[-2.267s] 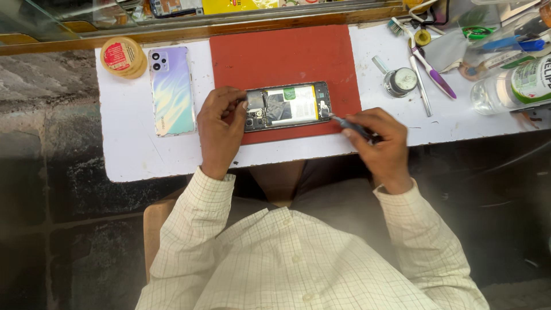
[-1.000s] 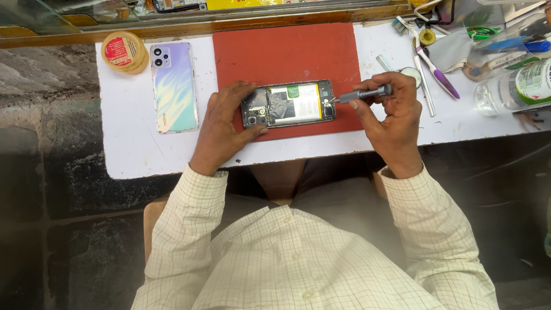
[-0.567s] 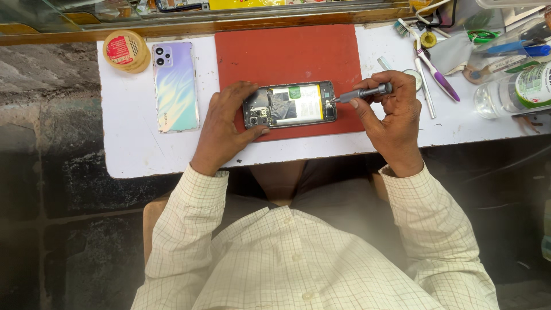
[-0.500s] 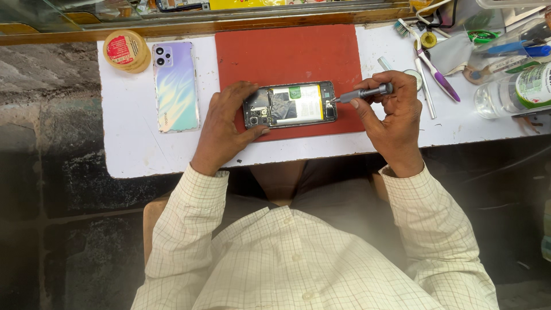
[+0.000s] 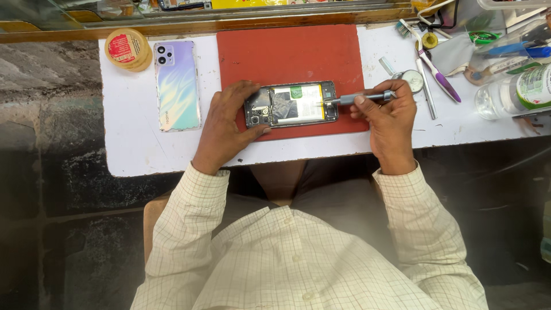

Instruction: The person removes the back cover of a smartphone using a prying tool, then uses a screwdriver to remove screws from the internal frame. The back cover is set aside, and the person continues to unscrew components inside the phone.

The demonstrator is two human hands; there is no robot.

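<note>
An opened phone with its insides showing lies on a red mat. My left hand grips the phone's left end, fingers over its top and bottom edges. My right hand holds a grey screwdriver lying almost flat, its tip touching the phone's right end.
The white worktop carries a pastel phone back cover and a round yellow tin at the left. At the right lie a small round container, a purple-handled tool, a clear bottle and other tools.
Since 2.3 s ago my right hand rose from the mat's lower right edge to the phone's right end with the screwdriver. Over the last second both hands stay put.
</note>
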